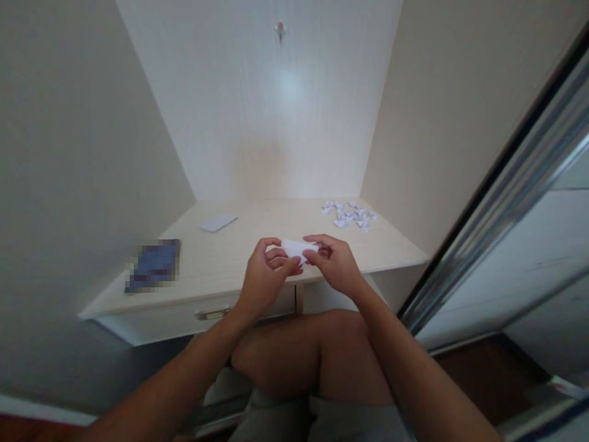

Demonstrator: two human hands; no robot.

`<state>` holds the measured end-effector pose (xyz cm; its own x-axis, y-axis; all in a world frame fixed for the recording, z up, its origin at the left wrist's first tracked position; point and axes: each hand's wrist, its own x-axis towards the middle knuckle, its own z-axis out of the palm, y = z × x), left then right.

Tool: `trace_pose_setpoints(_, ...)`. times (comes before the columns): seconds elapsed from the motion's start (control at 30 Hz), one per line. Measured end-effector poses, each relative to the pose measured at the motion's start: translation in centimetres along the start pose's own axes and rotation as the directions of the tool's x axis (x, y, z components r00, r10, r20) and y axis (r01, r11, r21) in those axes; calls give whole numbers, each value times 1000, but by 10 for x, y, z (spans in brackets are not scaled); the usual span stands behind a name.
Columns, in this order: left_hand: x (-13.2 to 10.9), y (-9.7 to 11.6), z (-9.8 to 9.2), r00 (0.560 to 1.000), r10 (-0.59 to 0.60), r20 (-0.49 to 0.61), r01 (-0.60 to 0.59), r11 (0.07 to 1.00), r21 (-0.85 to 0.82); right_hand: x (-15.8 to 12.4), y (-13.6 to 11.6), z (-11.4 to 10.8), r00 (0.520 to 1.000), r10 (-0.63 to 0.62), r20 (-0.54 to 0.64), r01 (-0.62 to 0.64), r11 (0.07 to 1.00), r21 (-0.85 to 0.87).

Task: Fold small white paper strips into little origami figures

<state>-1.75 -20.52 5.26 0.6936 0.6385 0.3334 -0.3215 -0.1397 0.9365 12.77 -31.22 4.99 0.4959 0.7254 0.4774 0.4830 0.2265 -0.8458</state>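
Observation:
A small white piece of paper [294, 248] is held between my two hands, above the front edge of the desk. My left hand [269, 267] pinches its left and lower side with the thumb. On its right side, my right hand [335, 261] grips it, thumb in front and fingers curled behind. The fingers cover parts of the paper, so I cannot tell its full shape. Several small folded white paper pieces [350, 215] lie in a loose group at the back right of the desk. A flat stack of white paper [218, 222] rests at the back left.
The pale desk [257, 215] stands in an alcove with walls on three sides. A dark blue, blurred flat item [154, 265] lies at its left edge. A drawer handle [212, 313] sits under the front edge. A metal-edged sliding door frame [497, 227] runs along the right.

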Motion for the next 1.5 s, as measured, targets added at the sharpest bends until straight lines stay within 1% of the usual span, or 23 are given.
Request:
trace_pose_setpoints(0.1, -20, 18, -8, 998, 38, 55, -40, 999, 21, -19, -24, 1, 999, -41, 17, 41, 999, 9)
trace_pose_setpoints(0.2, -36, 30, -14, 993, 54, 101, -57, 998, 25, -37, -43, 4, 997, -68, 29, 67, 998, 6)
trace_pose_setpoints(0.37, -52, 40, -16, 992, 86, 95, -88, 996, 10, -54, -57, 8, 990, -136, 25, 136, 991, -9)
trace_pose_setpoints(0.53, -57, 44, -12, 991, 125, 47, -125, 992, -2, -62, -61, 11, 982, -187, -28, 188, 981, 49)
trace_pose_setpoints(0.67, -57, 43, -11, 991, 135, 14, -135, 991, -16, -65, -62, 15, 980, -190, -66, 196, 976, 91)
trace_pose_setpoints(0.77, -58, 43, -11, 990, 141, 4, -141, 990, -8, -67, -62, 16, 977, -196, -85, 203, 975, 88)
trace_pose_setpoints(0.97, -62, 46, -9, 987, 158, -7, -157, 986, 54, -69, -67, 16, 971, -219, -99, 227, 972, 69)
trace_pose_setpoints(1.13, -65, 51, -8, 974, 224, -39, -215, 963, 164, -71, -68, 16, 967, -227, -117, 236, 969, 72)
trace_pose_setpoints(1.23, -65, 53, -7, 965, 258, -39, -247, 951, 187, -73, -67, 15, 971, -212, -109, 220, 973, 69)
trace_pose_setpoints(1.5, -66, 49, -3, 961, 274, -20, -264, 941, 209, -79, -66, 13, 974, -204, -102, 213, 973, 88)
